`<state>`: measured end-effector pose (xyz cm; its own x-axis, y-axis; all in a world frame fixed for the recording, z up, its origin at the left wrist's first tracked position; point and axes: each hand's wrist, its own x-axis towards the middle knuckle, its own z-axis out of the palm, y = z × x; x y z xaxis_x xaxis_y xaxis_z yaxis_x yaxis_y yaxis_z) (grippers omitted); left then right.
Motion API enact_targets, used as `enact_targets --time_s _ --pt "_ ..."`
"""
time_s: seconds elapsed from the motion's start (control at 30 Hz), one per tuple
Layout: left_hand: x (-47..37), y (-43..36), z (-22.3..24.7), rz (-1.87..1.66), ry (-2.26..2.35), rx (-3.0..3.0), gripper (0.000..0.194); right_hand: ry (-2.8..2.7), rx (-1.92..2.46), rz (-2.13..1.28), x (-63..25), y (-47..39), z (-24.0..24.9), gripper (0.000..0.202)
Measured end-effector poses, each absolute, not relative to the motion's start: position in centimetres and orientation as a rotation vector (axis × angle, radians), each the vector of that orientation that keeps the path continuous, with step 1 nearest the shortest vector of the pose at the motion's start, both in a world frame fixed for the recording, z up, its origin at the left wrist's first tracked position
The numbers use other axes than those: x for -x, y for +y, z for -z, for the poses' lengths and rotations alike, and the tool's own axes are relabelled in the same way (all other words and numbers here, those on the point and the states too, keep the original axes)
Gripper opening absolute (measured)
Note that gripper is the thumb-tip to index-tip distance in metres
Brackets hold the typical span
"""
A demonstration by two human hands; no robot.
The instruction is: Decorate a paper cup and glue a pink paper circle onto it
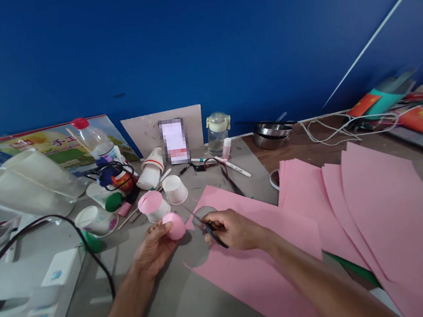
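Between the thumb and fingers of my left hand (155,249) is a round pink paper piece (175,227). A small pink strip (190,223) hangs at its right edge; whether it is still joined I cannot tell. My right hand (233,230) is closed around black-handled scissors (214,233), their blades pointing up and left toward the strip. Under my right hand lies a large pink sheet (257,224) with curved cut-outs along its left side. Just beyond the round piece stand a paper cup with pink paper on its top (151,206) and a plain white paper cup (175,189).
Stacked pink sheets (389,214) cover the right side. At the back are a phone (174,141) against a board, a glass jar (218,132), a glue stick (227,149) and metal bowls (270,134). More paper cups (95,220) and a black cable (92,248) lie left.
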<state>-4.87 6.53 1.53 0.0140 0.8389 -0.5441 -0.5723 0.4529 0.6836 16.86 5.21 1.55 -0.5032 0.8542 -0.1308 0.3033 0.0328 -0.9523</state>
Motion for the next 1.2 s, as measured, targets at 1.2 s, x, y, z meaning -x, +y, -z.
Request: enact_targets --time_s 1.2 --pt "4.2 5.8 -0.1 -1.114 0.866 -0.409 0.025 -2.298 2.086 -0.445 -17.0 5.9 -3.1 0.026"
